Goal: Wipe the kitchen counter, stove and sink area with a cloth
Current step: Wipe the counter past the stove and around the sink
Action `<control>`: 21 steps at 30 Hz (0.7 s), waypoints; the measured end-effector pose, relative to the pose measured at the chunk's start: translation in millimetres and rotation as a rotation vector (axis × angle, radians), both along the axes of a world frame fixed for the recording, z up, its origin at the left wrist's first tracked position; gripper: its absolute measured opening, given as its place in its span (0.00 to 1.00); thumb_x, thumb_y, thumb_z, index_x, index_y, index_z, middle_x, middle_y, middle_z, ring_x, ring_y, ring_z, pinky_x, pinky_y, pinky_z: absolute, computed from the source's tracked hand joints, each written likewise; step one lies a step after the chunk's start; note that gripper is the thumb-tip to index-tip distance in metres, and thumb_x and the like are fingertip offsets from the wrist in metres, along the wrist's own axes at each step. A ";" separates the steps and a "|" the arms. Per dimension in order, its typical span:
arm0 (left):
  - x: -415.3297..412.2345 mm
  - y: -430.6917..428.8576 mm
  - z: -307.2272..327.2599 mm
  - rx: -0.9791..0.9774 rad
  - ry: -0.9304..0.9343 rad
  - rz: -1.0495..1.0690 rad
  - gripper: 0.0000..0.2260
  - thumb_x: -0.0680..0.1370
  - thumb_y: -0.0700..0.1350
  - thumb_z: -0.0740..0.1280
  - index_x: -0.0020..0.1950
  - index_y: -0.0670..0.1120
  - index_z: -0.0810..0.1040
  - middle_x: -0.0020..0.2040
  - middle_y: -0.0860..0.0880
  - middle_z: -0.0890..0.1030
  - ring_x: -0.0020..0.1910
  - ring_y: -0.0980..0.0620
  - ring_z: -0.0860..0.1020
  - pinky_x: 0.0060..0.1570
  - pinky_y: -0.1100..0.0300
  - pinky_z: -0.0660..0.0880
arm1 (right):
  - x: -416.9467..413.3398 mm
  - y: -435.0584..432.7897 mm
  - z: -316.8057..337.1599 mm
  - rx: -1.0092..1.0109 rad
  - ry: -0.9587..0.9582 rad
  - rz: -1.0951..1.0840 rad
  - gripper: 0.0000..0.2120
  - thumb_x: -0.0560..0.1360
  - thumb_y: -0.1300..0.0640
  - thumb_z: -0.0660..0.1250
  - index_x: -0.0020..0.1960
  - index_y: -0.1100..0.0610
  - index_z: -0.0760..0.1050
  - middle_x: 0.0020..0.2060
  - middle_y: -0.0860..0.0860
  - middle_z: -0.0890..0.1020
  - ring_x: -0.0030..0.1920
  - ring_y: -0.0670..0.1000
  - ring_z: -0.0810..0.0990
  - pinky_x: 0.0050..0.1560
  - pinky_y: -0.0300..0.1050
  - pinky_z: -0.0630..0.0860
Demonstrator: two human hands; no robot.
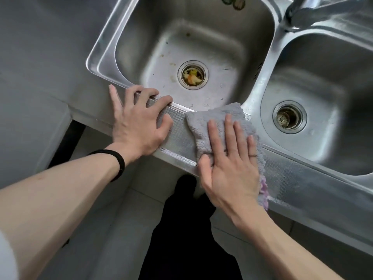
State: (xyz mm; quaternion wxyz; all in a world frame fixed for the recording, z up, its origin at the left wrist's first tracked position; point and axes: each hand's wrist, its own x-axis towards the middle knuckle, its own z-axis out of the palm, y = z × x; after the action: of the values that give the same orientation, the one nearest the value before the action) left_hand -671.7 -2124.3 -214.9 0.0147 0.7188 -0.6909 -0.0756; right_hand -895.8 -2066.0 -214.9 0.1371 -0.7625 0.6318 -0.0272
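Cloth (203, 126) on sink's front rim (292, 176), between two basins, faucet (302, 13) behind, scraps in left drain (192, 74)

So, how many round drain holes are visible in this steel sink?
2. One round metal drain with food scraps sits in the left steel basin; the other round metal drain sits in the right steel basin. None looks hidden.

The steel sink (292, 174) has two bowls. Food bits (191, 77) sit in the left bowl's drain (182, 65). In front of that drain, a bit to the right, a grey cloth (212, 122) lies on the sink's front edge, and the right hand (232, 168) lies flat on it. In front of the drain and to its left, the left hand (137, 122) rests on the same edge.
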 end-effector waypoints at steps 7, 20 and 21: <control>-1.2 -0.3 3.4 0.027 0.012 0.004 0.21 0.79 0.58 0.56 0.68 0.58 0.78 0.69 0.50 0.76 0.73 0.39 0.66 0.75 0.22 0.46 | -92.4 28.5 2.0 -0.083 0.046 -0.036 0.33 0.78 0.46 0.55 0.83 0.48 0.61 0.83 0.55 0.61 0.83 0.57 0.61 0.82 0.60 0.57; -0.1 -3.2 6.9 0.072 0.006 -0.020 0.23 0.77 0.57 0.58 0.69 0.56 0.80 0.70 0.48 0.76 0.74 0.37 0.68 0.74 0.21 0.46 | -171.4 62.9 -2.2 -0.228 0.218 -0.386 0.32 0.79 0.51 0.51 0.78 0.66 0.69 0.79 0.66 0.66 0.77 0.68 0.67 0.74 0.71 0.64; -0.1 -3.7 6.7 0.071 0.002 -0.021 0.24 0.77 0.57 0.58 0.69 0.56 0.80 0.70 0.48 0.76 0.74 0.37 0.68 0.74 0.21 0.46 | -159.5 58.9 -1.7 -0.209 0.203 -0.379 0.33 0.77 0.51 0.52 0.78 0.66 0.69 0.79 0.66 0.66 0.77 0.68 0.66 0.74 0.71 0.64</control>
State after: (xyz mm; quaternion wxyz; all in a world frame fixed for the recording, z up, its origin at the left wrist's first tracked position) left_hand -671.8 -2128.0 -208.1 -0.0108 0.7116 -0.6952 -0.1008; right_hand -1055.3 -2007.2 -216.5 -0.0141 -0.6393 0.7677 -0.0410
